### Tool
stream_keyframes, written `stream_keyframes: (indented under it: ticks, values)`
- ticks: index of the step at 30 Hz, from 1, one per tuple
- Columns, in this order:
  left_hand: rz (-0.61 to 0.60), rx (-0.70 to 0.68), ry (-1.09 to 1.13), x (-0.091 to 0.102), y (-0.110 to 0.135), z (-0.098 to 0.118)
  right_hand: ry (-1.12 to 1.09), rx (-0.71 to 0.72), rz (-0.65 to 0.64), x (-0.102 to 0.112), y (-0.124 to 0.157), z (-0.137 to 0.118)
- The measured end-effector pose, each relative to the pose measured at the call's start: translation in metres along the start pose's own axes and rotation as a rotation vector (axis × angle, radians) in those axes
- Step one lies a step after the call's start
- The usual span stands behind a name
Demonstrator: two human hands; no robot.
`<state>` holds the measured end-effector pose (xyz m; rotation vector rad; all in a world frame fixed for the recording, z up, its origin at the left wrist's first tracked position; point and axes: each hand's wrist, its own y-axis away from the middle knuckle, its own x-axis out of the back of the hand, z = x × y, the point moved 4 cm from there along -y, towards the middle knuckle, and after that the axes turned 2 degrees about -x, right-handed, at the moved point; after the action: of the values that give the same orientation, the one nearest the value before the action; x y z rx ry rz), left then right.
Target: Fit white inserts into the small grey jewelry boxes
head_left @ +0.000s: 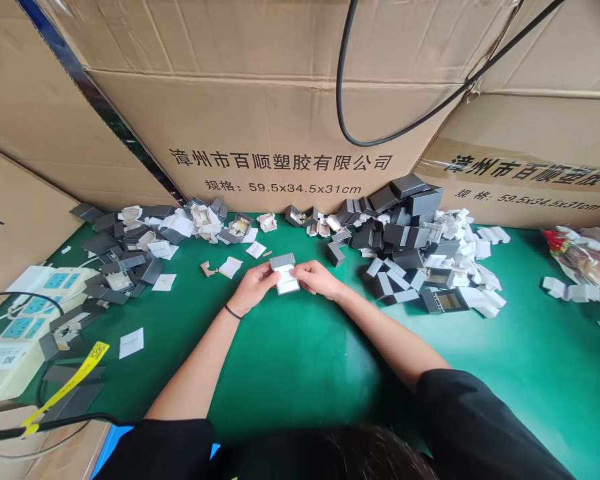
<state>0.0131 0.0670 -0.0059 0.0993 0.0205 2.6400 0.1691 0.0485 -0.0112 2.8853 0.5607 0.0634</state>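
Box (285,279) near frame centre, directly between my hands, long axis roughly up-down in frame. My left hand (254,288) grips its left side, my right hand (318,278) its right; both touching, neither nearer.

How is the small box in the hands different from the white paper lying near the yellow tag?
The box is between left hand and right hand; the paper lies on the green table. The box is grey and white; the paper is white with faint print. Both show white.
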Motion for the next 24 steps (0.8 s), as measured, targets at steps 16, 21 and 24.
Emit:
stream_keyframes:
  ticks: [16, 21, 24]
  values:
    - [-0.151, 0.020, -0.016, -0.0077, 0.0053, 0.0039, -0.044, 0.111, 0.258, -0.0015, 0.0044, 0.0049]
    - [-0.037, 0.024, 0.012, -0.0050, 0.0044, 0.0036, -0.060, 0.109, 0.101, -0.0044, 0.0010, 0.0032]
    - [-0.039, 0.044, 0.009, -0.0056, 0.0048, 0.0016, -0.081, 0.083, 0.073, -0.0036, -0.0009, 0.0079]
